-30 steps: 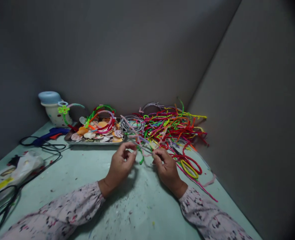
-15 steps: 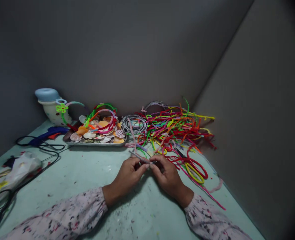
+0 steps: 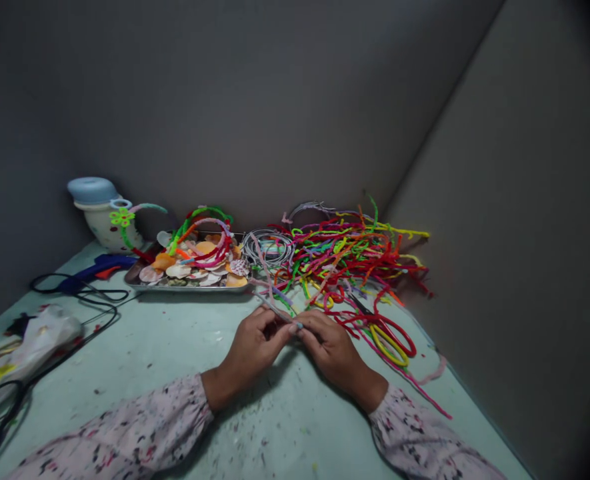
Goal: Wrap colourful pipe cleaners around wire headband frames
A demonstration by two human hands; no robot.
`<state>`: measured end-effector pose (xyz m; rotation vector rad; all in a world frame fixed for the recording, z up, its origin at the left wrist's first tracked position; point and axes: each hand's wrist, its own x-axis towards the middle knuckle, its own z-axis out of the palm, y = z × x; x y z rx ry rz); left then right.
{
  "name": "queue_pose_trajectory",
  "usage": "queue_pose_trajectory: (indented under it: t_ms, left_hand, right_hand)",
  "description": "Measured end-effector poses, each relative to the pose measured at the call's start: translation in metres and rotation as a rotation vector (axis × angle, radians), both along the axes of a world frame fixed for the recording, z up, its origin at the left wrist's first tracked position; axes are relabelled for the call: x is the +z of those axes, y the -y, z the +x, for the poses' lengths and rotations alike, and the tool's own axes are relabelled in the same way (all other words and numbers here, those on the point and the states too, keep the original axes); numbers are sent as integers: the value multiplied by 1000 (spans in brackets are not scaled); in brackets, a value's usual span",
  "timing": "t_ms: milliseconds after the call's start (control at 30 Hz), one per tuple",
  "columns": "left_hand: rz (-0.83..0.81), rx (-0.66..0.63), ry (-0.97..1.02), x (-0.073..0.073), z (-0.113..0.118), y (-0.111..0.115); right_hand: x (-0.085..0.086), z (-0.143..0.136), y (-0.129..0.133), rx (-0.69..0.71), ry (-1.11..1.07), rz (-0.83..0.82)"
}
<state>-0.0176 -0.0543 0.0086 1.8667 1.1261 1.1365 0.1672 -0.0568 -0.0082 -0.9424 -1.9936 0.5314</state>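
Observation:
Both hands meet above the front middle of the table. A thin greyish pipe cleaner [image 3: 273, 307] slants up and left out of my left hand [image 3: 255, 343], which pinches it between thumb and fingers. My right hand [image 3: 331, 345] has its thumb and fingertips closed at the near end of the same pipe cleaner, touching the left fingertips. A small bluish bit shows between the two thumbs. Just beyond the hands stands a pale pink pipe cleaner [image 3: 262, 260], partly upright. How the strand is bent inside the fingers is hidden.
A tangled heap of coloured pipe cleaners [image 3: 355, 250] lies at the back right, with red-and-yellow-handled scissors [image 3: 389, 343] in front. A coil of wire [image 3: 269, 248] sits beside a metal tray [image 3: 195, 289] of shells. Farther left are a blue glue gun [image 3: 92, 270], its cable, and a lidded cup [image 3: 105, 223].
My fingers have shifted slightly on the pipe cleaner, and a bluish bit now shows between the thumbs. The right fingers are drawn closer against the left ones.

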Motion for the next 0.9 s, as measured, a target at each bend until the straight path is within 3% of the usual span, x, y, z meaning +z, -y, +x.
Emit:
queue_pose_trajectory:
  t_ms: [300,467,667,900]
  left_hand:
    - [80,11,-20,0,-1,2]
    - [147,0,-81,3,-4,0]
    - [91,-63,-79,5,-3,0]
    - [36,-66,13,6,-1,2]
  right_hand:
    - [7,1,2,-69,39,116]
    - [10,1,4,-25,49,137]
    - [7,0,6,-26,-33,75]
    - [8,0,6,-51,-52,173]
